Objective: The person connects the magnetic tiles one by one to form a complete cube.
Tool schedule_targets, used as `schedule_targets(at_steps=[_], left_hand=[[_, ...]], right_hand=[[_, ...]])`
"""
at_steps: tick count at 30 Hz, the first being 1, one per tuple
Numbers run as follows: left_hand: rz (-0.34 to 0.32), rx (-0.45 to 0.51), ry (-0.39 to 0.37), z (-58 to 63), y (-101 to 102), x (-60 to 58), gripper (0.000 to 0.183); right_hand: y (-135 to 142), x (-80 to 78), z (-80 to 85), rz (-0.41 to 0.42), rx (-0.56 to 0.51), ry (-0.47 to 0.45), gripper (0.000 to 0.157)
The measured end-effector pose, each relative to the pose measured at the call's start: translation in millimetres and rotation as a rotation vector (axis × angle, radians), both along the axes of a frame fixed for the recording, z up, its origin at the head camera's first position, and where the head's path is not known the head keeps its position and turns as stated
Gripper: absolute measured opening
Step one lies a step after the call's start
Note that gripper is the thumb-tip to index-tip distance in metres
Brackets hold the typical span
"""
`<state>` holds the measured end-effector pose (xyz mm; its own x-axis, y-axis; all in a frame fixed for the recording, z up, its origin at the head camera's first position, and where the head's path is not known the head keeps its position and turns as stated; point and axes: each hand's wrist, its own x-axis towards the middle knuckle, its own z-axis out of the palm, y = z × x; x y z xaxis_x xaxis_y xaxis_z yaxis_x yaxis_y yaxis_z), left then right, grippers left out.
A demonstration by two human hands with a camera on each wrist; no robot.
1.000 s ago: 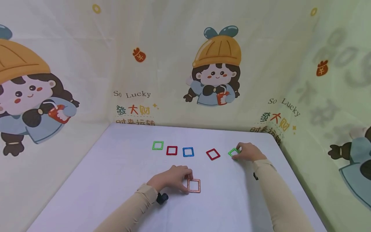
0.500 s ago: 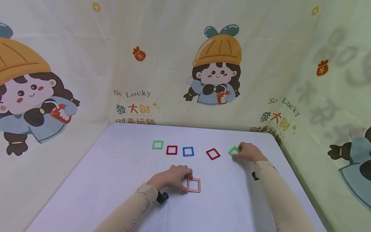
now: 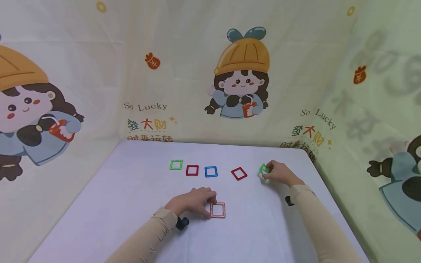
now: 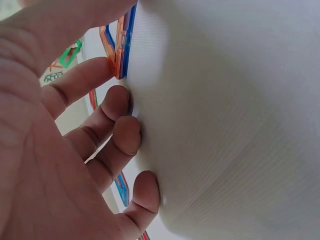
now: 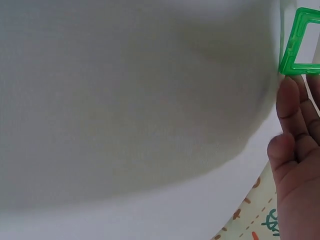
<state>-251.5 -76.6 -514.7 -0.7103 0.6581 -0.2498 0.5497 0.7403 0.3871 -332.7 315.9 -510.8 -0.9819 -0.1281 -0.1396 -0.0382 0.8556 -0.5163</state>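
In the head view, my left hand pinches the left side of an orange square frame-shaped magnetic tile between thumb and fingers, near the middle of the table. The left wrist view shows a blue layer right along the orange edge. Farther back on the right, my right hand holds a green square magnetic tile by its side, with the tile tipped up at an angle. To its left lies a red tile, turned like a diamond.
A row of flat tiles lies farther back: green, red and blue. The white table ends at a printed cloth backdrop at the back and sides.
The green tile in my right hand has gone from nearly flat to tipped up. My left hand stays on the orange tile. The head view has shifted slightly.
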Motion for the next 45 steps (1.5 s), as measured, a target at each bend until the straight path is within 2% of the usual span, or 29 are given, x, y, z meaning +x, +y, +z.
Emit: schedule_targets(at_steps=[7, 23, 29, 39, 45], left_hand=[[-0.004, 0.002, 0.004, -2.7, 0, -3.3, 0.039], [0.001, 0.009, -0.002, -5.8, -3, -4.1, 0.039], [-0.005, 0.008, 0.006, -5.3, -5, -5.3, 0.038], [-0.009, 0.003, 0.011, -2.8, -5, -3.7, 0.039], [-0.005, 0.02, 0.018, -2.2, -5, -3.2, 0.038]], right_hand=[[2, 2.3, -4.4, 0.011, -0.04, 0.022, 0.06], [-2, 14.2, -7.5, 0.013, -0.054, 0.073, 0.06], [-13, 18.2, -5.0, 0.024, -0.092, 0.079, 0.056], [-36, 26.5, 1.4, 0.084, -0.096, 0.09, 0.053], [-39, 30.0, 1.0, 0.082, -0.103, 0.084, 0.052]])
